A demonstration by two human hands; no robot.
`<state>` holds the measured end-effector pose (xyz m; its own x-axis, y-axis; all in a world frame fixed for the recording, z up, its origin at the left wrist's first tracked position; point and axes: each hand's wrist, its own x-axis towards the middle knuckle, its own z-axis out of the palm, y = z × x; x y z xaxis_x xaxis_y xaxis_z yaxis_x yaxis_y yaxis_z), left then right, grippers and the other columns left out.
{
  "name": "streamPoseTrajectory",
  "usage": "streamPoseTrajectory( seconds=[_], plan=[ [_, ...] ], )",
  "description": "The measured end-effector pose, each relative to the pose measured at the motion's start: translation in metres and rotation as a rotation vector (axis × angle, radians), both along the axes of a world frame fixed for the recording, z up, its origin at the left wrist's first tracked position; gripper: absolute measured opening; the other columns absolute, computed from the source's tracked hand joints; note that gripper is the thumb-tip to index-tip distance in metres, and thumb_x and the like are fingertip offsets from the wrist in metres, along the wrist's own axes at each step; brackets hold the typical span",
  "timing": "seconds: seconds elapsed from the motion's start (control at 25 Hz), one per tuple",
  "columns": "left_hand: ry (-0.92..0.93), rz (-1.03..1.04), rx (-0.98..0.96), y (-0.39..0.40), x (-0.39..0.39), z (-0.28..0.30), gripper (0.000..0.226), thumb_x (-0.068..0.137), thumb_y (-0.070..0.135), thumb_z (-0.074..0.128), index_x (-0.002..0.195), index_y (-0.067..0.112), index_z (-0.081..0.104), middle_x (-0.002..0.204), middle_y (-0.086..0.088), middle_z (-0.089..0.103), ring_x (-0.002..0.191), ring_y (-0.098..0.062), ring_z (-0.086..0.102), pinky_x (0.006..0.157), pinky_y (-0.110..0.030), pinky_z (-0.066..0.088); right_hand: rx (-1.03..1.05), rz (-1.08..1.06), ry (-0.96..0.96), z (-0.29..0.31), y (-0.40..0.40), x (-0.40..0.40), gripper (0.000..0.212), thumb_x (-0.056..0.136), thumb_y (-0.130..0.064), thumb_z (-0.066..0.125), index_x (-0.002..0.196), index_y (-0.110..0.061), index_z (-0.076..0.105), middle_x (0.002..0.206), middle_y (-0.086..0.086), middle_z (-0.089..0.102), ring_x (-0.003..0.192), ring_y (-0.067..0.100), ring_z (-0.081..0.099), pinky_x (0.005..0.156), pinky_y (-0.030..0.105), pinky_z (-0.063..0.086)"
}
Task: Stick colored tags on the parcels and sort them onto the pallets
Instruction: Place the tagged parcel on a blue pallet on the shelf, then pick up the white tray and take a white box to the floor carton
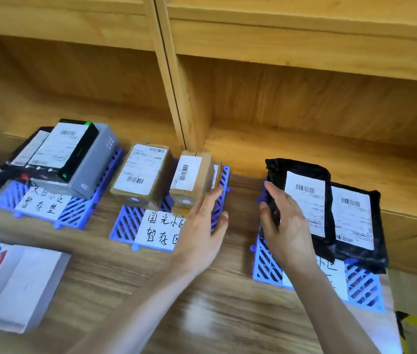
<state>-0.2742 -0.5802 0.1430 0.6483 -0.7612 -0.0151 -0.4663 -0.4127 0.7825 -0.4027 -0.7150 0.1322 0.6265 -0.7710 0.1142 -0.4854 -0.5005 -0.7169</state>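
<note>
Right hand (287, 226) grips the left edge of a black parcel (302, 200) on the right pallet (266, 261); left hand (202, 231) hangs open left of it, over bare wood. That pallet's label is mostly hidden

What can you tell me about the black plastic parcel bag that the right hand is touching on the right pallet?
The black plastic parcel bag is a soft, crinkled, glossy mailer, lying flat and slightly skewed on the blue plastic lattice pallet at the right. A white shipping label with barcodes covers its top. Its right edge lies against or over a second black bag. The right hand grips its left edge, fingers over the top. No colored tag shows on it.
</note>
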Motion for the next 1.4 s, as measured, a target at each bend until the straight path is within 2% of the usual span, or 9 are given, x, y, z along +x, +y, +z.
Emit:
streamPoseTrajectory(
  seconds=[0.16, 0.44, 0.56, 0.72, 0.84, 0.92, 1.04, 1.16, 1.4],
  plan=[
    [-0.055, 0.119, -0.028, 0.041, 0.023, 0.014, 0.051, 0.1, 0.024, 0.053, 0.149, 0.027, 0.038, 0.147, 0.013, 0.046, 0.135, -0.001, 0.041, 0.104, -0.001, 0.022, -0.041, 0.138, -0.077, 0.013, 0.028, 0.04, 0.046, 0.098, -0.019, 0.055, 0.144, -0.024, 0.049, 0.14, -0.006, 0.055, 0.132, 0.01, 0.048, 0.108, 0.012, 0.03],
    [-0.091, 0.377, -0.089, 0.125, 0.059, 0.033, 0.05, 0.099, 0.019, 0.053, 0.147, 0.024, 0.041, 0.139, 0.011, 0.051, 0.13, -0.002, 0.044, 0.107, -0.013, 0.031, -0.06, 0.352, -0.093, 0.034, 0.094, 0.113, 0.043, 0.099, -0.025, 0.054, 0.141, -0.023, 0.051, 0.136, -0.004, 0.059, 0.128, 0.01, 0.05, 0.102, 0.0, 0.024],
    [-0.1, 0.516, -0.093, 0.166, 0.07, 0.037, 0.052, 0.099, 0.018, 0.053, 0.149, 0.023, 0.039, 0.146, 0.014, 0.046, 0.134, 0.004, 0.037, 0.109, -0.004, 0.022, -0.064, 0.464, -0.115, 0.041, 0.13, 0.144, 0.042, 0.099, -0.029, 0.054, 0.141, -0.026, 0.052, 0.137, -0.006, 0.059, 0.128, 0.008, 0.05, 0.105, 0.01, 0.031],
    [-0.062, 0.738, -0.117, 0.223, 0.077, 0.034, 0.053, 0.099, 0.023, 0.052, 0.149, 0.027, 0.036, 0.144, 0.013, 0.048, 0.135, -0.003, 0.042, 0.112, -0.025, 0.033, -0.005, 0.648, -0.121, 0.042, 0.187, 0.186, 0.041, 0.101, -0.032, 0.052, 0.141, -0.029, 0.051, 0.139, -0.01, 0.056, 0.127, 0.006, 0.051, 0.104, 0.028, 0.044],
    [-0.059, 0.894, -0.151, 0.259, 0.079, 0.028, 0.056, 0.1, 0.021, 0.051, 0.152, 0.028, 0.03, 0.144, 0.025, 0.038, 0.127, 0.026, 0.028, 0.105, -0.009, 0.032, -0.025, 0.781, -0.141, 0.036, 0.229, 0.215, 0.04, 0.1, -0.028, 0.053, 0.139, -0.02, 0.055, 0.135, -0.003, 0.061, 0.124, 0.008, 0.052, 0.103, 0.028, 0.043],
    [-0.027, 1.01, -0.162, 0.28, 0.08, 0.02, 0.06, 0.101, 0.022, 0.05, 0.155, 0.028, 0.024, 0.153, 0.021, 0.031, 0.132, 0.024, 0.022, 0.101, 0.003, 0.023, -0.01, 0.837, -0.121, 0.029, 0.257, 0.233, 0.04, 0.099, -0.027, 0.054, 0.138, -0.018, 0.056, 0.135, -0.002, 0.062, 0.123, 0.01, 0.053, 0.098, 0.024, 0.045],
    [-0.011, 1.112, -0.125, 0.301, 0.079, 0.001, 0.065, 0.101, 0.024, 0.049, 0.158, 0.027, 0.018, 0.161, 0.015, 0.024, 0.147, 0.003, 0.02, 0.119, -0.021, 0.022, -0.006, 0.935, -0.085, 0.011, 0.287, 0.256, 0.039, 0.099, -0.027, 0.053, 0.136, -0.017, 0.058, 0.133, -0.002, 0.064, 0.122, 0.011, 0.053, 0.1, 0.011, 0.033],
    [0.054, 1.175, -0.104, 0.316, 0.077, -0.023, 0.066, 0.101, 0.022, 0.05, 0.158, 0.022, 0.017, 0.164, 0.01, 0.021, 0.151, -0.003, 0.016, 0.124, -0.033, 0.019, 0.031, 0.97, 0.01, -0.012, 0.305, 0.276, 0.044, 0.098, -0.034, 0.048, 0.136, -0.017, 0.058, 0.134, -0.001, 0.064, 0.124, 0.016, 0.056, 0.102, 0.023, 0.038],
    [0.347, 1.289, -0.13, 0.342, 0.078, -0.073, 0.069, 0.103, 0.021, 0.046, 0.159, 0.024, 0.006, 0.167, 0.009, 0.007, 0.152, -0.004, 0.005, 0.121, -0.023, 0.009, 0.217, 0.951, 0.163, -0.078, 0.316, 0.298, 0.051, 0.094, -0.04, 0.049, 0.142, -0.025, 0.048, 0.143, 0.0, 0.057, 0.133, 0.02, 0.052, 0.108, 0.048, 0.044]
  ],
)
